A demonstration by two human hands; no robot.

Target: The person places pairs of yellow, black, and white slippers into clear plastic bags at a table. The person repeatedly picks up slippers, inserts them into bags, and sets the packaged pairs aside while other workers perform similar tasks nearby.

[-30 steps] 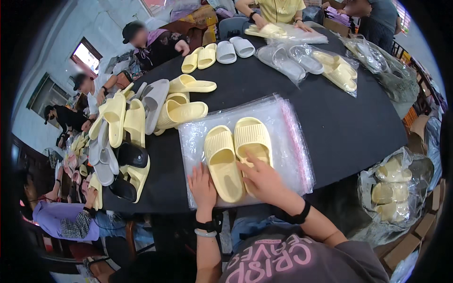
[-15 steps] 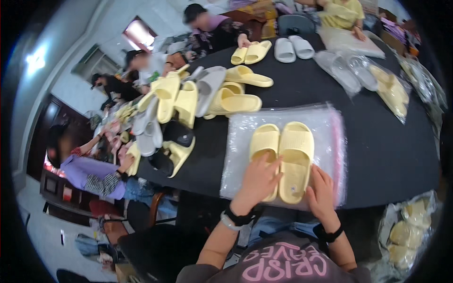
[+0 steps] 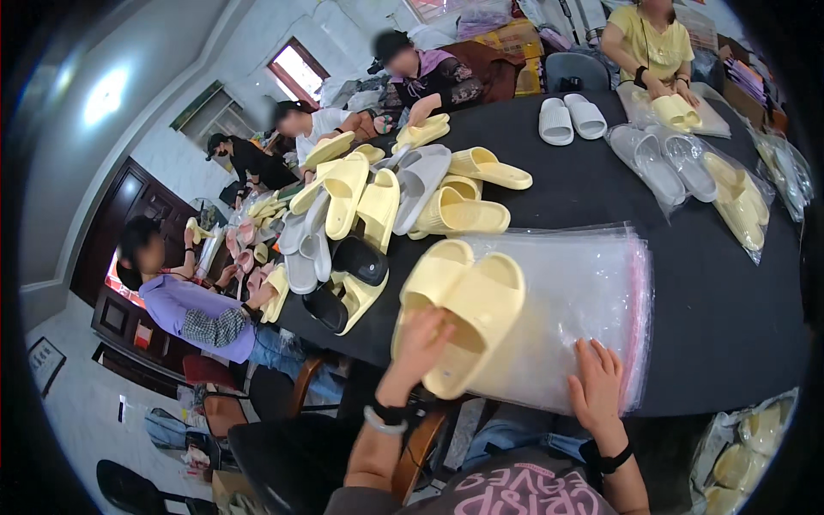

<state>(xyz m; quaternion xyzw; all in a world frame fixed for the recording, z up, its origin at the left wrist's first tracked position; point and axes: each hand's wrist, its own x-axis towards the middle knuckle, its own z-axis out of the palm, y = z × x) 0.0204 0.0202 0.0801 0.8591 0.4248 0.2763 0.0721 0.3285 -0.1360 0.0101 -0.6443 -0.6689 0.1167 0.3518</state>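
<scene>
My left hand grips a pair of pale yellow slide slippers, its fingers tucked in at the straps. The two slippers lean together, tilted, over the left edge of a stack of clear plastic bags. Flat on the lower right of that stack rests my right hand, its fingers spread and holding nothing. A pink strip runs down the stack's right edge.
Left of the bags lies a heap of yellow, grey and black slippers. White slippers and bagged slippers lie on the black table at the far right. Several people work around the table. Bagged slippers sit low at right.
My left hand has lifted the yellow slippers off the bags and moved them left. My right hand has left the slippers and now lies on the bags. A far co-worker now handles yellow slippers.
</scene>
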